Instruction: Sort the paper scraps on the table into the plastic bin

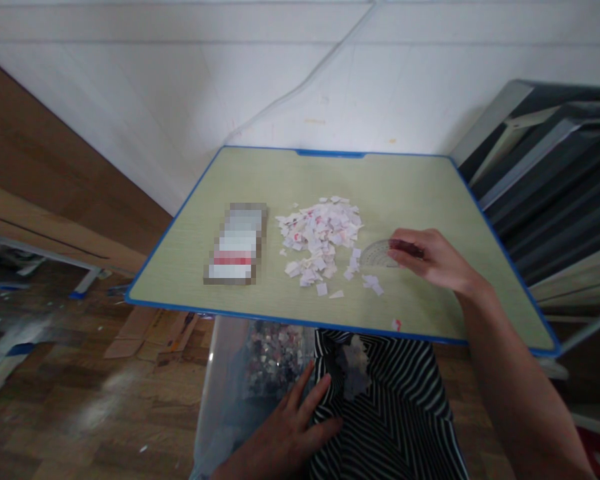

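On the tabletop (395, 180), my right hand (430, 260) is closed on a clear half-round protractor (377, 255), which lies close to the board. Just left of the protractor is a loose pile of small white paper scraps (325, 227), some with red marks. A few scraps lie apart, one near the front edge. Below that edge, my left hand (300, 417) has its fingers spread and rests against a black-and-white striped cloth (395, 413). A clump of pale scraps (355, 367) sits in a fold of this cloth.
A pixelated flat rectangular object (237, 243) lies on the left of the tabletop. Under the front edge stands a translucent bin (207, 400) with many small pieces inside. Dark folded panels (555, 153) lean at the right; a large brown cardboard sheet (55, 153) is at the left.
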Motion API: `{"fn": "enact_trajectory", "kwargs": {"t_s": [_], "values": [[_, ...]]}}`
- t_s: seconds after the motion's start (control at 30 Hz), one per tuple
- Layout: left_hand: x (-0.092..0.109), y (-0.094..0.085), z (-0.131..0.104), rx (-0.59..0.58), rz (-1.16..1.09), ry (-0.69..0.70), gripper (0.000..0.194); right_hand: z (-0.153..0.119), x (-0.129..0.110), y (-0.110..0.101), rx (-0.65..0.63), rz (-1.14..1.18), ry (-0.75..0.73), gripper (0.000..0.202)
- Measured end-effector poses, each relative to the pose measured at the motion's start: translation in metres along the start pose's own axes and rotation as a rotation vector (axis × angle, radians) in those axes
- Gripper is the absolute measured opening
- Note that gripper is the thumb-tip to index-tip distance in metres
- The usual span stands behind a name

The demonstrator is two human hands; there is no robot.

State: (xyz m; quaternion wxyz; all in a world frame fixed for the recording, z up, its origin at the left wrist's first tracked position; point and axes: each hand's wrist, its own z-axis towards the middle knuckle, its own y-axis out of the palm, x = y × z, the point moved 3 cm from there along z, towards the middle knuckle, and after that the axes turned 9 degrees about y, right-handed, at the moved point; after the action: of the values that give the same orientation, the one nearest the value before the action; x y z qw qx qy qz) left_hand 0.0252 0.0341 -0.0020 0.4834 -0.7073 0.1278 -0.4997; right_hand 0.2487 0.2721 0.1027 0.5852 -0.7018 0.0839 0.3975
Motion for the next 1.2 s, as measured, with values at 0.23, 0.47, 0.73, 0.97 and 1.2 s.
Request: {"fn": "enact_trajectory", "kwargs": {"t_s": [0.23,0.47,0.73,0.97,1.2], "values": [[0.0,-0.001,-0.001,-0.008,0.024,0.011,0.06,-0.001,-0.001,0.005,-0.102,0.081,-0.023,0.023],[-0.001,0.0,-0.002,0.009,0.01,0.003,0.056,-0.001,0.001,0.008,-0.163,0.064,-0.038,0.023],[-0.001,0.0,-0.003,0.023,0.012,0.007,0.058,0.001,0.003,0.006,-0.063,0.071,-0.002,0.023],[-0.001,0.001,0.0,-0.014,0.029,-0.004,0.061,-0.003,0.001,0.003,-0.109,0.067,-0.048,0.027],[-0.002,0.005,-0.001,0.013,0.02,-0.003,0.065,0.002,-0.002,0.015,-0.14,0.053,-0.068,0.022]]}}
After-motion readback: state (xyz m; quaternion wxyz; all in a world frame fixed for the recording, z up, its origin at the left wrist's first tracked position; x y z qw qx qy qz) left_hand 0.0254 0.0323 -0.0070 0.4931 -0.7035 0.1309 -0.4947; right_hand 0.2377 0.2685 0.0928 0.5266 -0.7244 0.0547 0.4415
